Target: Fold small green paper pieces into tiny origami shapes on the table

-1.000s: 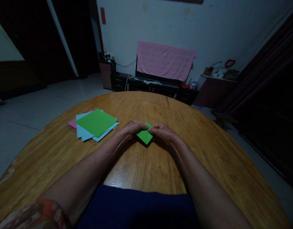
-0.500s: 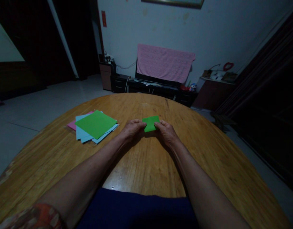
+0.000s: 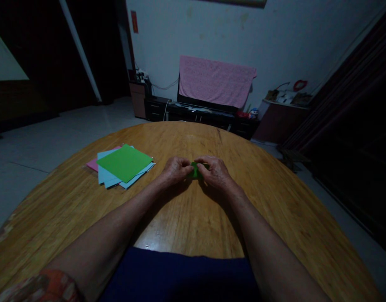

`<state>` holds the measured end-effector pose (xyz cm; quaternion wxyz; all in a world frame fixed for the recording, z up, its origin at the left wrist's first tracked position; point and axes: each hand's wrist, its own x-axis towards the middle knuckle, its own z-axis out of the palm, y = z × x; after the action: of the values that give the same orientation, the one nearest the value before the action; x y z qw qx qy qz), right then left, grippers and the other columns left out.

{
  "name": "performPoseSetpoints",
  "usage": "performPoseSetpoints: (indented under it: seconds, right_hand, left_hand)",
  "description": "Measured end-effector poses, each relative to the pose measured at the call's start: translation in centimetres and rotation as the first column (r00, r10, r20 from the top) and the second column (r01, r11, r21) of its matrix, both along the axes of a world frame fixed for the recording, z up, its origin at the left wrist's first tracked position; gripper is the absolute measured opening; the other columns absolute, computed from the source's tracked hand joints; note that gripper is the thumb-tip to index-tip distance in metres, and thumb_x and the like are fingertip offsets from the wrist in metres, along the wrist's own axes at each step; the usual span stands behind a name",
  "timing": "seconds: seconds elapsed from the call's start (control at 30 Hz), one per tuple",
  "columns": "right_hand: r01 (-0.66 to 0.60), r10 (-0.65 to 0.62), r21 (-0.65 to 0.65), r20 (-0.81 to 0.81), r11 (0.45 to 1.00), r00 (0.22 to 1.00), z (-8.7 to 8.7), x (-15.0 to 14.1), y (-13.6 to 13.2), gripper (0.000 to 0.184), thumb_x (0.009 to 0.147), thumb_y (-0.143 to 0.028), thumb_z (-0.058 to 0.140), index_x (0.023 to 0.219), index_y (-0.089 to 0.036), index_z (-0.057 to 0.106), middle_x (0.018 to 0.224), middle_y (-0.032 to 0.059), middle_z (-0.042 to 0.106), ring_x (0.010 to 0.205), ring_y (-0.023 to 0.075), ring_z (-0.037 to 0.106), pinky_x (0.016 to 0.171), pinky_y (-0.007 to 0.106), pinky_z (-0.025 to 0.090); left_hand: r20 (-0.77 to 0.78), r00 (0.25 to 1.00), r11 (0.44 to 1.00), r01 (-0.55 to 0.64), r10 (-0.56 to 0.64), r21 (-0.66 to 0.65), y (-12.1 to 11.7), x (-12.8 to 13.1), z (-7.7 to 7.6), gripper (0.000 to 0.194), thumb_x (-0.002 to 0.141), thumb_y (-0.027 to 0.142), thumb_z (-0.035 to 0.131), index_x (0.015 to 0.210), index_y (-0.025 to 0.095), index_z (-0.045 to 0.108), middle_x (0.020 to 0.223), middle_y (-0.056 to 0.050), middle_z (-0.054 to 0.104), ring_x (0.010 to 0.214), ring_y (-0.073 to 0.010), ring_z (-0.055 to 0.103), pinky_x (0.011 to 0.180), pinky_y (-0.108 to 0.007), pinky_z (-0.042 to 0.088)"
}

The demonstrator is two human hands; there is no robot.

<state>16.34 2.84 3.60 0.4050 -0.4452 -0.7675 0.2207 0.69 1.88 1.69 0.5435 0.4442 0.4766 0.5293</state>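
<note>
A small piece of green paper is pinched between my two hands above the middle of the table. My left hand grips its left side with thumb and fingers together. On the other side, my right hand has its thumb on the paper and its index finger curved over the top edge. Most of the paper is hidden behind the fingers, so its folds cannot be made out. To the left lies a loose stack of paper, with a green sheet on top of light blue sheets and a pink one.
The round wooden table has a curved far edge. Beyond it stand a low black cabinet and a screen-like shape draped with a pink cloth. A brown side cabinet is at the right.
Both hands have closed in over the green paper, and much less of it shows. My right hand's fingers have come up over its top edge. The stack lies as before.
</note>
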Motion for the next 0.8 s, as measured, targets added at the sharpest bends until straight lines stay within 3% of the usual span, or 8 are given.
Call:
performPoseSetpoints:
  seconds: [0.37,0.57,0.8]
  right_hand:
    - [-0.035,0.033,-0.082,-0.029,0.996,0.999,-0.1,-0.3,-0.3,0.020,0.084,-0.024,0.054,0.085,-0.025,0.074,0.082,0.0040,0.068,0.078,0.0190,0.060,0.066,0.028,0.045]
    - [0.076,-0.097,-0.103,-0.215,0.992,0.972,-1.0,-0.3,0.6,0.018,0.081,-0.033,0.057,0.084,-0.022,0.071,0.076,0.0026,0.067,0.070,0.0169,0.060,0.063,0.028,0.046]
    - [-0.009,-0.072,-0.230,-0.343,0.973,0.936,-0.9,-0.6,0.3,0.021,0.077,-0.035,0.059,0.087,-0.021,0.070,0.074,0.0017,0.067,0.066,0.0159,0.060,0.060,0.028,0.047]
  left_hand:
    - [-0.059,0.995,0.996,0.078,-0.075,0.050,0.0,0.0,0.2,0.012,0.064,0.018,0.068,0.053,0.018,0.062,0.050,-0.002,0.055,0.055,-0.0165,0.055,0.047,-0.024,0.038]
    - [-0.029,0.991,0.991,0.131,-0.130,0.031,0.1,-0.3,0.8,0.008,0.066,0.018,0.069,0.060,0.017,0.064,0.055,-0.002,0.058,0.059,-0.0165,0.058,0.050,-0.024,0.040]
    - [-0.080,0.978,0.978,0.199,-0.194,0.064,0.0,-0.6,1.2,0.012,0.068,0.020,0.068,0.060,0.017,0.060,0.054,0.000,0.056,0.056,-0.0141,0.057,0.050,-0.023,0.039]
